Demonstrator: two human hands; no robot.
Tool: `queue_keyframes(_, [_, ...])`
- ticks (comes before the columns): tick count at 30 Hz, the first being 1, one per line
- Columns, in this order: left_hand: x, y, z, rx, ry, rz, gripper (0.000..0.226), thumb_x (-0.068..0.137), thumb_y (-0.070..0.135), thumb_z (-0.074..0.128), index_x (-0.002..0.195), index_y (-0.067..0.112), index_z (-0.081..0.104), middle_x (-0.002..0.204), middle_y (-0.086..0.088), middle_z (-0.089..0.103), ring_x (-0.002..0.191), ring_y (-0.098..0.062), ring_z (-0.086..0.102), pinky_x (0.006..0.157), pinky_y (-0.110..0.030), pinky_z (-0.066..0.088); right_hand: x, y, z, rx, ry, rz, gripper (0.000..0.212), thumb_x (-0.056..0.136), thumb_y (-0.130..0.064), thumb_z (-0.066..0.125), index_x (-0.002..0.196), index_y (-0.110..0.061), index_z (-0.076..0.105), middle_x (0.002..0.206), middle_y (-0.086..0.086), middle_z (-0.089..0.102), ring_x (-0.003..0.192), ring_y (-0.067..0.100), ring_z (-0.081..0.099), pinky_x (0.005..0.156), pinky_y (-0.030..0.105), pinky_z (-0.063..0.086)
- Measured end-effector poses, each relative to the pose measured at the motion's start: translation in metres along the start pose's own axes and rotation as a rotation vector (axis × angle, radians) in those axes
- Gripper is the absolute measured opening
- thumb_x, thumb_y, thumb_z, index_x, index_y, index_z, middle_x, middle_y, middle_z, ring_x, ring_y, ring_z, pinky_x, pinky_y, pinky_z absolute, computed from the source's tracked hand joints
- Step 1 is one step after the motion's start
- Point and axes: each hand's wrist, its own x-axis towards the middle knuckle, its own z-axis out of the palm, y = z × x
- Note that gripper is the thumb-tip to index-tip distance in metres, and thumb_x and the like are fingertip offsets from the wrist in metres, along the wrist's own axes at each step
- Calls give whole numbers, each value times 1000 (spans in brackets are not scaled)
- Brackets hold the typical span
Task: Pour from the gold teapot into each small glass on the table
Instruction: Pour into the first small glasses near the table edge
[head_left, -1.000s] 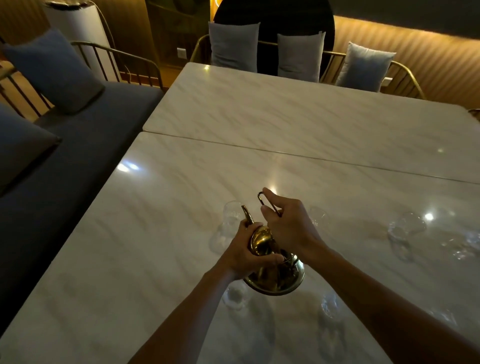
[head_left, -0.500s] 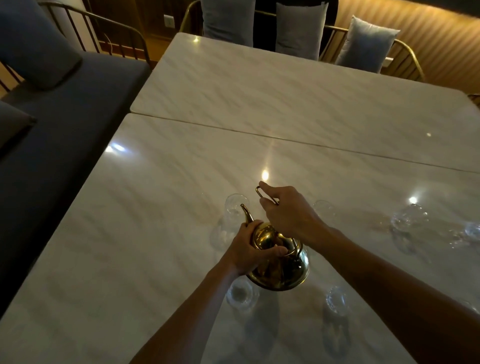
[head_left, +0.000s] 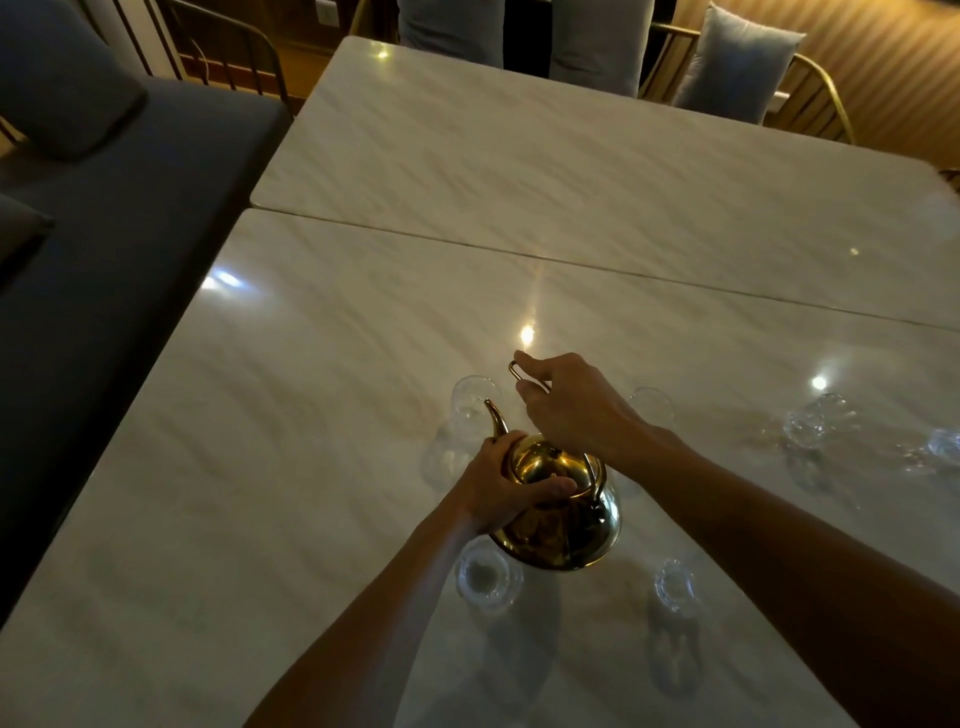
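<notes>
**Pouring stage, at the far-left glass.** My right hand (head_left: 576, 410) carries the gold teapot (head_left: 563, 525) by its wire handle (head_left: 519, 375), fingers (head_left: 543, 364) curled round it. My left hand (head_left: 506, 486) steadies the pot's top, with fingers and thumb wrapped over the lid (head_left: 545, 462). The pot hangs above the counter (head_left: 311, 467), tipped forward, its spout (head_left: 496, 418) just beside the rim of the far-left glass (head_left: 470, 397).

No stream shows, and in this dim light I cannot tell whether any glass holds liquid. I judge the round unfinished: this pour is in hand. The far-right glass (head_left: 652, 408), near-left glass (head_left: 485, 577) and near-right glass (head_left: 675, 584) may remain, as may the blurred glassware (head_left: 818, 421) well off to my right.
</notes>
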Motion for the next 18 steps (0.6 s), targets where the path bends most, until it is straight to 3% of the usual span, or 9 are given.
queue_keyframes(2, [1,0,1,-11,-15,-4,105,48,76,80,141,33,55,136,0,58,120,-21,63,103,-45,57,1,-2,-1,-21,-5,-6,45,100,-18,48,144,-21,44,91,3,64,39,-1,47,38,6,31])
queue_keyframes(4, [1,0,2,-32,-22,5,100,50,76,81,137,34,57,134,0,62,118,-19,65,102,-46,58,2,-4,-3,-61,-30,-23,41,100,-15,47,141,-14,47,116,8,65,49,-3,38,45,9,29])
queue_keyframes(6, [3,1,2,-38,-21,11,98,51,75,81,137,34,58,133,0,63,117,-19,66,102,-46,58,4,-3,-3,-63,-26,-32,40,100,-15,46,140,-12,49,111,5,65,52,-2,38,48,10,32])
queue_keyframes(8, [4,3,2,-29,-23,11,100,50,76,81,138,34,57,134,0,62,118,-20,66,102,-46,58,6,-2,-4,-50,-14,-26,40,99,-16,47,139,-15,51,85,-6,56,54,0,43,49,8,37])
queue_keyframes(10, [4,5,2,-14,-27,12,103,49,77,80,140,34,56,135,0,60,119,-21,64,101,-46,58,5,0,-6,-25,-17,-26,40,99,-14,47,139,-13,50,77,-15,44,49,-3,37,40,2,32])
queue_keyframes(13, [5,7,1,-16,-35,21,104,49,76,80,141,34,55,136,-1,60,120,-21,64,102,-46,58,5,-1,-9,-84,-25,-54,38,101,-13,45,139,-9,50,91,-12,48,51,-4,34,43,4,34])
queue_keyframes(15, [5,7,1,-17,-40,23,102,49,76,80,140,34,55,136,-1,59,120,-21,64,101,-45,58,5,-3,-9,-85,-4,-50,37,101,-15,45,136,-9,53,109,1,64,55,-2,40,49,5,38])
queue_keyframes(17, [5,6,1,-14,-42,18,102,49,75,79,140,34,55,137,-2,59,119,-21,64,100,-43,59,4,-4,-8,-55,-7,-49,37,100,-13,46,137,-9,53,128,9,63,52,-4,38,43,2,34])
queue_keyframes(18, [5,7,1,-11,-42,17,102,49,75,79,140,34,55,137,-2,59,119,-21,64,100,-42,59,4,-4,-8,-57,-7,-51,37,100,-12,46,136,-9,53,128,10,63,50,-4,38,41,2,33])
